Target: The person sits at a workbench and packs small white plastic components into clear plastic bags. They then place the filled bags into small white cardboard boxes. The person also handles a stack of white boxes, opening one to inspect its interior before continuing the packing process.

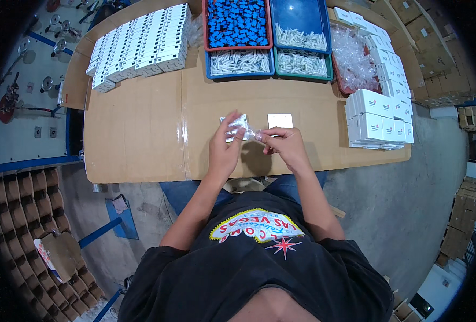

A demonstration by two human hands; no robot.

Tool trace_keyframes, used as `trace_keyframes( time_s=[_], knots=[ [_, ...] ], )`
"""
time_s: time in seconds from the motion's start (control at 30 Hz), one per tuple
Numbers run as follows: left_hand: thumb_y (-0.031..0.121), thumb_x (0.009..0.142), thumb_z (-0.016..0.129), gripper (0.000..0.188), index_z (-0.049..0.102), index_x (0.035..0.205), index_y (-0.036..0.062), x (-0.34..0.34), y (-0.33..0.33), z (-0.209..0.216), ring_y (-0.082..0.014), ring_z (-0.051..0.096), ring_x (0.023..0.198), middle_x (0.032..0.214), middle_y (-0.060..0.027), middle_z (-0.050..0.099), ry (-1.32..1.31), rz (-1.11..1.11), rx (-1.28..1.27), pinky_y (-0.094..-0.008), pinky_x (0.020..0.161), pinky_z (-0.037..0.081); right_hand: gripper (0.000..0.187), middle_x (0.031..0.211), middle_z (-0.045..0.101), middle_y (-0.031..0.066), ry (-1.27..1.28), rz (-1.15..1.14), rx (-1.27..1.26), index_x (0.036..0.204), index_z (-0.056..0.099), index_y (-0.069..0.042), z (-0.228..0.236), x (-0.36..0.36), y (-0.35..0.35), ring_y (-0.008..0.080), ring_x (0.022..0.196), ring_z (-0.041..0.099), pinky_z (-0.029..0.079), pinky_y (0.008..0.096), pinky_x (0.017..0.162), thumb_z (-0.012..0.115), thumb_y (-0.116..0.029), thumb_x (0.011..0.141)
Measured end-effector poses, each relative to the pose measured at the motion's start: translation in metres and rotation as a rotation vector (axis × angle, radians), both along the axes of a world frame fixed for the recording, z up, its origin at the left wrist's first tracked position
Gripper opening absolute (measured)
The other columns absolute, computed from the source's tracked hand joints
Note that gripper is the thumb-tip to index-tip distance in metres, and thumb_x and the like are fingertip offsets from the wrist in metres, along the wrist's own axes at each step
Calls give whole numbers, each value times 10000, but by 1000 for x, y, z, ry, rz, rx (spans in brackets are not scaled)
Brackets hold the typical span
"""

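Note:
A small clear plastic bag is stretched between my hands above the cardboard-covered table. My left hand has its thumb and fingers closed on one side of it, while my right hand pinches the other end between thumb and fingertips. What the bag contains, if anything, I cannot make out. Partly behind my left fingers, a pale flat piece lies on the cardboard. Just beyond my right hand is a flat white square piece, its near edge close to my fingers.
Along the back stand a red tray of blue parts, two blue trays and a green tray of small white pieces. Clear bags fill a red bin. White boxes are stacked at left and right.

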State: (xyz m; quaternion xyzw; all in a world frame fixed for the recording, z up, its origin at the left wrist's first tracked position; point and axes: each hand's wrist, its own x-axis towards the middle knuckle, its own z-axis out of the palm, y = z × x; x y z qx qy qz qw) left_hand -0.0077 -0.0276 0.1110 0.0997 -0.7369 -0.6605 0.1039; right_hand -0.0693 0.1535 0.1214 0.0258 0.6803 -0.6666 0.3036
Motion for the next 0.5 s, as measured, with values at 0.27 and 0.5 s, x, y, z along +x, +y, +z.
trace_keyframes(
  time_s=[0.27,0.5],
  knots=[
    [261,818,824,443,706,1213,98,2,-15,-2,-244,673,1107,1153,-53,736,156,-286,-663,-450,1097,372,189,839,753,63,380,95,222,982,779,8,-14,3,-1,102,676,672,530,244,582,775,-160,895],
    [211,841,809,353,717,1158,87,2,-13,-15,-257,692,1019,1052,-73,747,120,-153,-500,-408,982,467,187,916,748,72,165,79,99,1030,766,-13,-7,-28,11,126,734,688,538,260,612,712,-179,961]
  ],
)
